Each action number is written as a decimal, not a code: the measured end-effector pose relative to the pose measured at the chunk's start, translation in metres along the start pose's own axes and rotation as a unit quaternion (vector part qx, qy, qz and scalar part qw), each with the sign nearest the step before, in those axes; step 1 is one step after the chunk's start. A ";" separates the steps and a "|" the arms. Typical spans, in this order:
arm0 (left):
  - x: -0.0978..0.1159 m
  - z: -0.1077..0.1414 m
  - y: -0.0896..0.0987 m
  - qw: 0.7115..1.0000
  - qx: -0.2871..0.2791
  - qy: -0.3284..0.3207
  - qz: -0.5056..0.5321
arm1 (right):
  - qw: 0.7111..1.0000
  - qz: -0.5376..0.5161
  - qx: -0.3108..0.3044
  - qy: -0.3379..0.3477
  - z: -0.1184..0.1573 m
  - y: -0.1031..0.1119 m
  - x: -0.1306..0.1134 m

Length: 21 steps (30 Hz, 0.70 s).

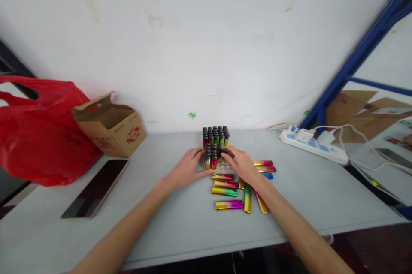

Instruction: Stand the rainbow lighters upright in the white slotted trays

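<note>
A pale tray [227, 166] stands in the middle of the table with several black-topped lighters [210, 158] upright in its left part. Empty slots show on its right. My left hand [186, 166] grips the tray's left side, thumb along the front edge and fingers further back. Over the tray, the fingers of my right hand [240, 161] are closed on a lighter [224, 151], its black top tilted; its lower part is hard to make out. Behind stands a block of upright lighters [216, 135]. Shiny multicoloured lighters [229, 205] lie loose in front and under my right forearm.
At left are a red plastic bag [48, 132], an open cardboard box [119, 132] and a phone [96, 188] lying flat. A white power strip [313, 147] with plugs and cables lies at right, near a blue metal frame [350, 59]. A white wall rises behind the table.
</note>
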<state>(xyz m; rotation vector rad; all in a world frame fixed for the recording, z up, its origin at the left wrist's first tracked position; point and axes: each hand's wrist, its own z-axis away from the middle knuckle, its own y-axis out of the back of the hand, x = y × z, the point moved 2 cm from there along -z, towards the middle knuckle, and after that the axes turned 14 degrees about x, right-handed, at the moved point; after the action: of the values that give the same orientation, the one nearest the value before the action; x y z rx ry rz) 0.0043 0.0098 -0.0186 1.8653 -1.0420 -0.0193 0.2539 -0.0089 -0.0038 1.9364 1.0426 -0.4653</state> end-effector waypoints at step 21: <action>0.001 0.000 -0.001 1.000 0.003 0.005 -0.009 | 0.997 0.058 -0.055 -0.008 0.003 0.074 0.017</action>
<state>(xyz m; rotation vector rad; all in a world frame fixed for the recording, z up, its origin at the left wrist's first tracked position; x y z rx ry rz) 0.0051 0.0091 -0.0190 1.8786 -1.0195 -0.0177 0.3235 -0.0232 0.0217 1.8800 0.9205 -0.3508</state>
